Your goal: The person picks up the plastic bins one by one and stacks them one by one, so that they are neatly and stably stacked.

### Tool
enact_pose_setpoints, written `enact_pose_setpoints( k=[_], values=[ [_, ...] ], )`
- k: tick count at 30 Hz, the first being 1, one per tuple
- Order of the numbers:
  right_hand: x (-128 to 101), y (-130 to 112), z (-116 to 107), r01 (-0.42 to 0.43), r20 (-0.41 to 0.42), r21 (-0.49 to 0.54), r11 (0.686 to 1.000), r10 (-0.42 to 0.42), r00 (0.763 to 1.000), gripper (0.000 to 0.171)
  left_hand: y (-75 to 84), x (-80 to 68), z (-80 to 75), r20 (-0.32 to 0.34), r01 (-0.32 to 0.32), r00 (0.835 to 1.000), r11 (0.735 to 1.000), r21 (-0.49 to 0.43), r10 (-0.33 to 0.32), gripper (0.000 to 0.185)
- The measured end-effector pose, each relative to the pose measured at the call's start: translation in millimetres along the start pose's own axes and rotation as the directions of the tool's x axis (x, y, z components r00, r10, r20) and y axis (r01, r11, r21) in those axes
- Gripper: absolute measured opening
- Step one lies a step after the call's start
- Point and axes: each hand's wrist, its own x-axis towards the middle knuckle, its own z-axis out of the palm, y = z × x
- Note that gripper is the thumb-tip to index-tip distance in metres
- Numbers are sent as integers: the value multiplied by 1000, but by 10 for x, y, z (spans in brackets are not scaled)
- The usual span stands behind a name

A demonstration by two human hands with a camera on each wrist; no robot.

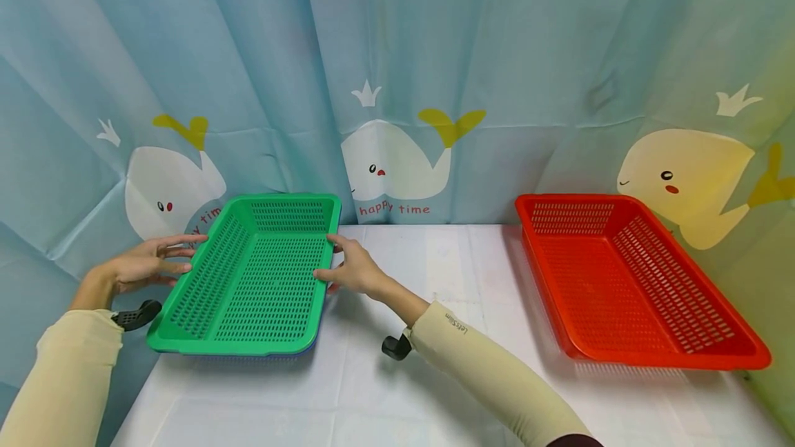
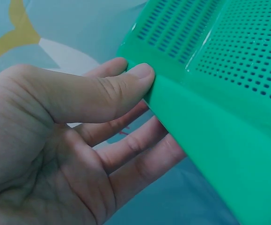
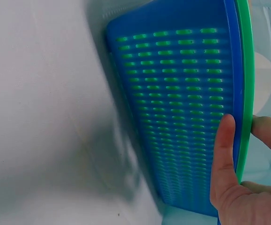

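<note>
A green plastic basket (image 1: 273, 274) with slotted walls sits nested in a blue basket (image 3: 182, 84) at the table's left side. Only a thin strip of blue shows below the green rim in the head view. At the left rim, my left hand (image 1: 145, 264) has its thumb over the green edge and its other fingers behind it. My right hand (image 1: 354, 267) grips the right side, with fingers on the green rim and one finger (image 3: 225, 150) against the blue wall. Both baskets hold nothing visible.
A red basket (image 1: 559, 316) stands at the right of the white-covered table (image 1: 397, 378). Behind the table hangs a pale blue curtain (image 1: 397, 33) printed with whales, close to the far edges of the baskets.
</note>
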Motion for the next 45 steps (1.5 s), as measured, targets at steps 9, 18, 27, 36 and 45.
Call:
enact_pose_setpoints(
  k=[9,18,27,36,45],
  values=[
    [-4,-35,-13,-20,-15,-28,999,20,1000,85,-10,11,-6,-4,-3,1000,1000,20,3,74],
    [-11,-57,-45,-59,-11,-9,998,59,998,85,9,8,22,-23,11,1000,999,39,-11,75],
    [-27,-31,-131,-81,14,33,996,81,997,86,86,41,99,-34,18,999,999,48,-16,76],
    [-99,11,-291,-59,45,-4,998,59,997,84,95,102,223,-9,8,1000,999,49,-7,78],
    [-222,89,-535,-65,86,5,998,64,994,82,185,214,422,-10,9,1000,1000,3,-9,77]
  ],
)
